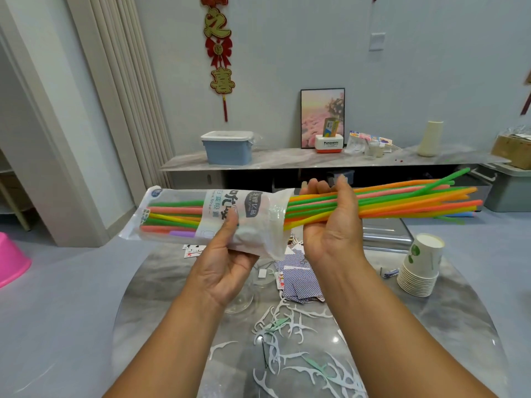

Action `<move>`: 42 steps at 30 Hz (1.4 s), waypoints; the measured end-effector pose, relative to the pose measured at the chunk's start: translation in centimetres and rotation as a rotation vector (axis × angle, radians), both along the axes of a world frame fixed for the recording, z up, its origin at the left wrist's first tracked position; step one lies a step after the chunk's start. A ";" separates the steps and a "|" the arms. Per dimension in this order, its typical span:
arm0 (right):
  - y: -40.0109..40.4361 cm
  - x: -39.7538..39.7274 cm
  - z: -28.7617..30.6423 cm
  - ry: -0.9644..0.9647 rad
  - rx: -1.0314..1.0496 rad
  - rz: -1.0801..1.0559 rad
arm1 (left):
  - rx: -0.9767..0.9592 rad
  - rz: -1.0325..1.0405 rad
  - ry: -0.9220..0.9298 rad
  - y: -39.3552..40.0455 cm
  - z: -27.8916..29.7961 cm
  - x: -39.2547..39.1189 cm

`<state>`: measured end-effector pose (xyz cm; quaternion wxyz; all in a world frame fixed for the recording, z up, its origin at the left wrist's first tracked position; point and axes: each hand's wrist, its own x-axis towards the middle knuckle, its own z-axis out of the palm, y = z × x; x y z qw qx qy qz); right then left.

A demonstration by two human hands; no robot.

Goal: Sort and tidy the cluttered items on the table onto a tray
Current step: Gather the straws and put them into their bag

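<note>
My left hand (227, 262) grips a clear plastic straw bag (184, 214) from below, thumb on its front, held level above the table. A bundle of colourful straws (408, 202) sticks out of the bag's right end. My right hand (330, 222) holds this bundle just outside the bag mouth, fingers curled round it. Below, on the round grey table (459, 317), lie blue-backed playing cards (298, 280), several white floss picks (290, 340) and a stack of paper cups (422, 265). A metallic tray (385, 234) sits at the table's far side, partly hidden by my right hand.
A clear glass (244, 300) stands under my left wrist. A black hairpin (263, 351) lies among the floss picks. Behind the table runs a long shelf (287, 160) with a blue lidded box (228, 147), a framed picture and a cream vase. A pink basin (11, 262) sits on the floor, left.
</note>
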<state>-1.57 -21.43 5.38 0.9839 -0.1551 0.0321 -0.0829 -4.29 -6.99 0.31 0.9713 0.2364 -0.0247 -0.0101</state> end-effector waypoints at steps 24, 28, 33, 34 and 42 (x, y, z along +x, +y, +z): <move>-4.0 1.0 1.2 -0.013 -0.330 0.311 | 0.824 -0.515 0.202 -0.1 0.2 -1.8; -5.3 0.7 2.9 0.007 -0.419 0.300 | 1.192 -0.663 0.022 -0.5 2.5 -4.1; -5.6 0.2 4.0 0.028 -0.549 0.248 | 1.181 0.102 -0.578 -2.9 6.3 -6.5; -5.6 0.1 4.2 0.021 -0.579 0.235 | 1.255 0.397 -0.675 -3.2 6.6 -6.6; -3.1 -2.5 6.0 -0.067 -0.826 0.224 | 1.631 0.741 -0.381 -6.0 2.0 -4.7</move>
